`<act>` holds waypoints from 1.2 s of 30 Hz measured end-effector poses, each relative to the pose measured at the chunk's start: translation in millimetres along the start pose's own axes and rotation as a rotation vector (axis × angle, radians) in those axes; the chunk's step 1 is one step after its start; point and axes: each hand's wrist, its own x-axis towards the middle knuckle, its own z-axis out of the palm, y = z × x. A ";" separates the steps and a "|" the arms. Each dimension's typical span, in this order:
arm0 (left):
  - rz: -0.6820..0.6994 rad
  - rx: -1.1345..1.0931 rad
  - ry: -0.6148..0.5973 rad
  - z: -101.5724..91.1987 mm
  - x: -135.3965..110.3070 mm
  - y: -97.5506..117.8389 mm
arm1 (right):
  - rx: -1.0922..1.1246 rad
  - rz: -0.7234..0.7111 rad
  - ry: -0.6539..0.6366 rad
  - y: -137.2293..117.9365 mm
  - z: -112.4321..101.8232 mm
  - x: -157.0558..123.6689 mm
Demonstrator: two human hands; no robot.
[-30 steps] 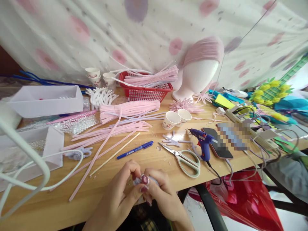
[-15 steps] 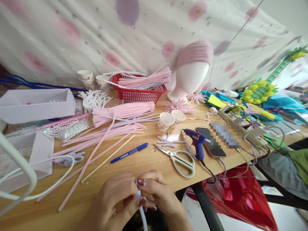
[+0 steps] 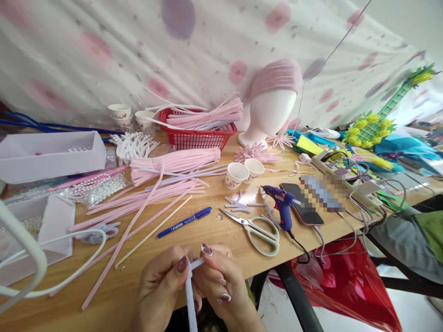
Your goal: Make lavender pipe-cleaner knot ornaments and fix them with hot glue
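a: where does the pale lilac strip (image 3: 191,299) sit against your hands?

b: right between them. your left hand (image 3: 161,286) pinches it under the thumb, and a short piece crosses to your right hand (image 3: 223,283), where the thumb and curled fingers close on it. a longer piece drops from your left thumb, between your hands, and out of the bottom of the view. whether that is one bent length or two, i cannot tell.

a: so both your grips are narrow. how about your edges?

b: the near edge of the worktop (image 3: 117,295) passes behind your hands and slants up to your right. the hanging piece falls on your side of it. a black chair arm (image 3: 299,297) and a red bag (image 3: 353,281) sit below the edge on your right.

a: and your room to move?

b: you have wood showing on your left, as far as the long pink strip (image 3: 122,243), and some straight ahead, up to the blue pen (image 3: 185,222). ahead on your right it tightens: the scissors (image 3: 246,222) lie near your right hand, blades away from you, with the blue glue gun (image 3: 284,207) just beyond.
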 end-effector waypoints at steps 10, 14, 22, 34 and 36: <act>-0.064 -0.142 0.171 -3.1 7.1 3.0 | 0.059 -0.078 -0.064 3.1 -10.5 5.1; 0.045 -0.126 0.291 8.0 14.2 28.2 | -0.165 -0.196 0.025 -11.1 -16.4 3.6; 0.055 0.086 0.187 4.3 21.1 25.6 | -0.654 -0.139 0.250 -25.2 -6.1 -0.7; 0.603 0.886 0.089 -7.2 20.7 17.3 | -0.900 0.043 0.064 -30.7 -3.1 -6.7; 0.660 0.885 0.148 -7.3 21.7 14.8 | -1.004 0.031 0.050 -29.9 -2.1 -9.0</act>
